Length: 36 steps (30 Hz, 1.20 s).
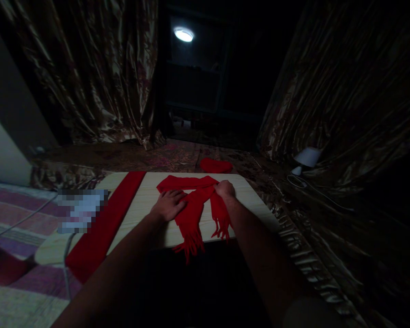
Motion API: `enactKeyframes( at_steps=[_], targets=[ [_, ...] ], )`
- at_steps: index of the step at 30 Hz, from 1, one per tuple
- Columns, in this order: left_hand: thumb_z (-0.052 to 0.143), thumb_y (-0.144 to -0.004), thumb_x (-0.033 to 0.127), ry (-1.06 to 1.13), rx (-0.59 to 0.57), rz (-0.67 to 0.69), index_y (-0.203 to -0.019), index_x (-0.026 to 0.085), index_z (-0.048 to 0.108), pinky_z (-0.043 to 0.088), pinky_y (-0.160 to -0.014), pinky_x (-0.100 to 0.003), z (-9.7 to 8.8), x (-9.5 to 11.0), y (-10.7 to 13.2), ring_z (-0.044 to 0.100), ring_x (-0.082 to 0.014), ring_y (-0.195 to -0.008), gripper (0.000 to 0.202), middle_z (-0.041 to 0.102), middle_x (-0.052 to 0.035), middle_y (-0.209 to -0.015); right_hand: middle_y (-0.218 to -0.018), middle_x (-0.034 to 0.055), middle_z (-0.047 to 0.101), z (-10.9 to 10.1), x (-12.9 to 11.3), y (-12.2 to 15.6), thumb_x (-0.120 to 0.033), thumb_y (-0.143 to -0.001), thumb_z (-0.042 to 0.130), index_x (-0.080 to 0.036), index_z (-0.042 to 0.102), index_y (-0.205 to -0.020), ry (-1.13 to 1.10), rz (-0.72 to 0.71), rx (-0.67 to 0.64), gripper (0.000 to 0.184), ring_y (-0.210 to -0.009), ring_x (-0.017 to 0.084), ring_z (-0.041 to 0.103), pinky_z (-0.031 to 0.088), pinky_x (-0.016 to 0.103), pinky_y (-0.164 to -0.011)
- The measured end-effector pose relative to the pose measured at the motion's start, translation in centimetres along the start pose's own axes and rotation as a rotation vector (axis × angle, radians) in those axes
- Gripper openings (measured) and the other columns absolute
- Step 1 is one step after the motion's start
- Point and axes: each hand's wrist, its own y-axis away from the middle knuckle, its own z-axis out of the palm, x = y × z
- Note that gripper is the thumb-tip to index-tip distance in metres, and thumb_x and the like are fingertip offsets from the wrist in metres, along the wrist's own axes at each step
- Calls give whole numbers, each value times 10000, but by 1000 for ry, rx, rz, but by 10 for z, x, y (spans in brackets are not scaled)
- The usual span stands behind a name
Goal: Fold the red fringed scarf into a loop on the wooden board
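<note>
A red fringed scarf (191, 209) lies folded and crossed on a light wooden board (146, 200), its two tasselled ends hanging over the near edge. My left hand (168, 205) lies flat with fingers stretched out, pressing the scarf's left part. My right hand (224, 188) is closed, pinching the scarf at its upper right fold. A second red scarf (105, 223) lies as a long flat strip along the board's left side.
A red folded cloth (216, 165) lies beyond the board's far edge. A blurred-out white object (82, 209) sits on the board's left end. A small white lamp (306, 158) with a cable stands at right. Patterned curtains hang on both sides; striped bedding lies at left.
</note>
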Motion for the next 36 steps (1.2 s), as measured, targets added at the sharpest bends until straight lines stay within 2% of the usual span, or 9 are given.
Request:
enactKeyframes(
  at_steps=[3, 5, 8, 10, 16, 23, 28, 31, 36],
  targets=[
    [323, -994, 560, 13, -3, -2, -1432, 299, 567, 307, -1146, -526, -1, 1, 0, 438, -297, -1397, 566, 519, -44, -1520, -1284, 164, 660, 4, 1, -4, -500, -836, 673, -214, 787, -1039, 50, -102, 134, 369, -1271, 330, 547, 455, 423, -997],
    [329, -991, 564, 21, 2, -9, -1427, 294, 572, 307, -1145, -530, -1, 1, 1, 440, -298, -1394, 568, 523, -50, -1517, -1297, 133, 663, 9, 0, -9, -514, -820, 697, -229, 789, -1033, 37, -138, 119, 368, -1281, 300, 541, 440, 383, -1017],
    [333, -989, 566, 21, 8, -11, -1422, 304, 575, 297, -1145, -541, -1, 1, 1, 443, -304, -1394, 561, 534, -52, -1507, -1103, 85, 749, 17, -3, -15, -460, -829, 697, -235, 785, -997, -25, -119, -26, 293, -1057, 232, 675, 490, 285, -869],
    [322, -990, 572, 17, 7, -9, -1423, 306, 573, 295, -1141, -542, -1, 0, 1, 443, -306, -1393, 567, 534, -54, -1506, -1030, 77, 764, 21, -5, -18, -415, -839, 682, -234, 779, -971, -73, -79, -45, 244, -958, 220, 707, 494, 261, -772],
    [313, -987, 585, 16, 16, 2, -1406, 316, 587, 312, -1121, -524, 0, -1, 0, 450, -297, -1384, 568, 541, -53, -1499, -1031, 116, 759, 25, -9, -25, -298, -843, 646, -192, 757, -988, -99, -25, -1, 211, -935, 230, 716, 485, 244, -703],
    [305, -985, 593, 30, 25, 3, -1396, 319, 597, 306, -1124, -517, 2, -2, 1, 451, -292, -1384, 574, 548, -46, -1492, -1013, 109, 750, 28, -4, -24, -224, -883, 604, -160, 719, -1003, -81, -65, -16, 178, -890, 198, 701, 460, 227, -688],
    [326, -977, 594, 26, 23, -1, -1401, 316, 596, 294, -1140, -525, 3, -3, 0, 449, -298, -1391, 574, 539, -50, -1502, -1030, 99, 738, 25, 0, -13, -284, -919, 591, -170, 668, -1068, -88, -68, 15, 202, -917, 199, 685, 463, 244, -725],
    [330, -980, 571, 43, -4, -18, -1427, 311, 569, 265, -1165, -533, 2, -2, 0, 425, -288, -1419, 569, 516, -44, -1523, -1015, 115, 730, 18, 2, 3, -293, -917, 580, -170, 648, -1060, -51, -92, 103, 200, -932, 219, 670, 464, 276, -774],
    [346, -978, 535, 74, -45, -52, -1460, 292, 532, 216, -1192, -570, -4, 2, 1, 380, -278, -1463, 571, 477, -56, -1550, -988, 87, 718, 2, 13, 46, -263, -872, 599, -195, 670, -877, 22, -329, 172, 98, -948, 209, 634, 450, 280, -837]
  ],
)
